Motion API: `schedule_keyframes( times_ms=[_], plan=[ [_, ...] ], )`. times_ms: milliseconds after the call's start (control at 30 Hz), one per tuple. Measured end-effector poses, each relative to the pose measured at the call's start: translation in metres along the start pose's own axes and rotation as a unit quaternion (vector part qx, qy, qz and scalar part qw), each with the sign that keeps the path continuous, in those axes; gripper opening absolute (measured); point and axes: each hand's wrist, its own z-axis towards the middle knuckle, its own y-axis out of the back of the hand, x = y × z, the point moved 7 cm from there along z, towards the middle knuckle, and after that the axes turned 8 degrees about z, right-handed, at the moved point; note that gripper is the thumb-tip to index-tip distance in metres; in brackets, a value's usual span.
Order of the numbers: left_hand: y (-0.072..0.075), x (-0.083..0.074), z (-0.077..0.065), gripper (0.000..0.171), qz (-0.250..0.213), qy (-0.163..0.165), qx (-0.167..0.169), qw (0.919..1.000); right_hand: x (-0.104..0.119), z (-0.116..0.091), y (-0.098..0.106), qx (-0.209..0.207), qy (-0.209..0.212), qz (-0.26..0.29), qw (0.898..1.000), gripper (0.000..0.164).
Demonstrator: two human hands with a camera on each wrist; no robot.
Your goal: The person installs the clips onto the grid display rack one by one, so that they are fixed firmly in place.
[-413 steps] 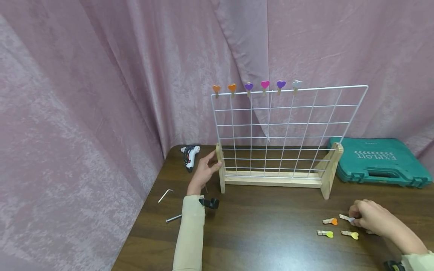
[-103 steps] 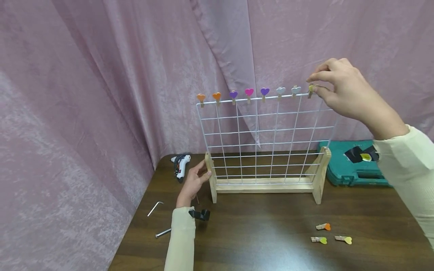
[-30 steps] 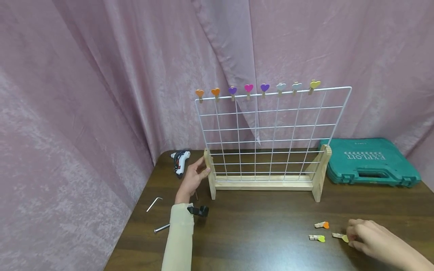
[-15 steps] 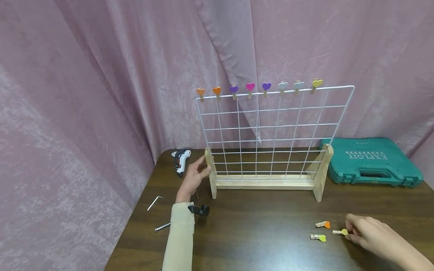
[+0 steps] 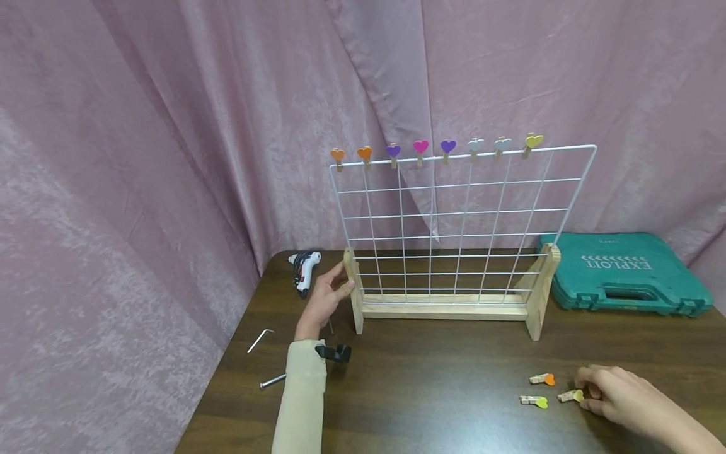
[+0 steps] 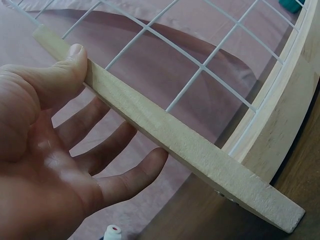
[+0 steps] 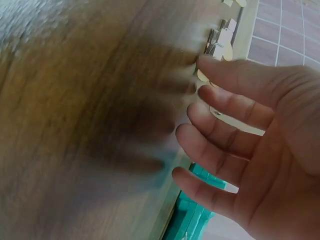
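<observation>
A white wire grid (image 5: 454, 214) stands in a wooden stand (image 5: 448, 311), with several heart-topped mini clothespins (image 5: 421, 151) clipped along its top bar. My left hand (image 5: 324, 299) grips the stand's left upright; in the left wrist view, the thumb lies on one side of that wooden upright (image 6: 165, 120) and fingertips touch the other. At the lower right, my right hand (image 5: 621, 397) pinches the yellow heart end of a clothespin (image 5: 569, 396) lying on the table. An orange-heart clothespin (image 5: 542, 379) and a lime-heart clothespin (image 5: 534, 401) lie just left of it.
A green tool case (image 5: 629, 271) sits right of the stand. On the left are a white glue gun (image 5: 304, 272), a hex key (image 5: 259, 340) and a bolt (image 5: 272, 381), partly behind the left sleeve. A pink curtain (image 5: 317, 126) hangs behind the brown table (image 5: 431, 378).
Since 3.4 s ago, my right hand has let go of a yellow-heart clothespin on the top bar and come down to the table. The clothespin at its fingertips has turned slightly. My left hand stays put.
</observation>
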Motion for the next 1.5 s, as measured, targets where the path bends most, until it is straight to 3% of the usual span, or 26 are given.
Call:
schedule_keyframes(
  times_ms=[167,267,533,633,767,933,1067,1267,1500],
  plan=[
    [0.0,0.0,0.0,0.053,-0.001,0.0,0.0,1.0,0.005,0.001,0.001,-0.031,0.066,0.006,0.997,0.029],
    [0.0,-0.001,0.0,0.053,0.0,0.0,0.0,1.0,0.005,0.001,0.002,-0.032,0.077,0.013,0.996,0.028],
    [-0.001,-0.002,-0.001,0.053,0.002,-0.005,0.004,1.0,0.002,0.0,0.002,0.032,0.014,0.054,0.998,0.03],
    [-0.001,-0.002,-0.001,0.053,0.003,-0.006,0.004,1.0,0.006,0.0,0.008,0.029,0.024,0.073,0.997,0.031],
    [-0.001,-0.002,-0.001,0.053,0.005,-0.005,0.003,1.0,0.021,-0.001,0.028,-0.033,0.105,0.065,0.992,0.039],
    [0.0,-0.001,-0.001,0.052,0.01,-0.005,0.001,0.9999,0.04,-0.001,0.058,-0.121,0.18,0.05,0.975,0.048],
    [0.0,-0.002,-0.001,0.051,0.011,-0.007,-0.001,0.9999,0.051,0.0,0.08,-0.148,0.193,0.064,0.968,0.049],
    [0.0,-0.001,-0.001,0.052,0.007,-0.002,0.001,1.0,0.066,0.007,0.116,-0.179,0.154,0.031,0.971,0.046],
    [0.001,0.002,-0.001,0.053,-0.001,-0.003,-0.006,1.0,0.093,0.023,0.166,-0.197,0.184,-0.002,0.963,0.045]
  ],
)
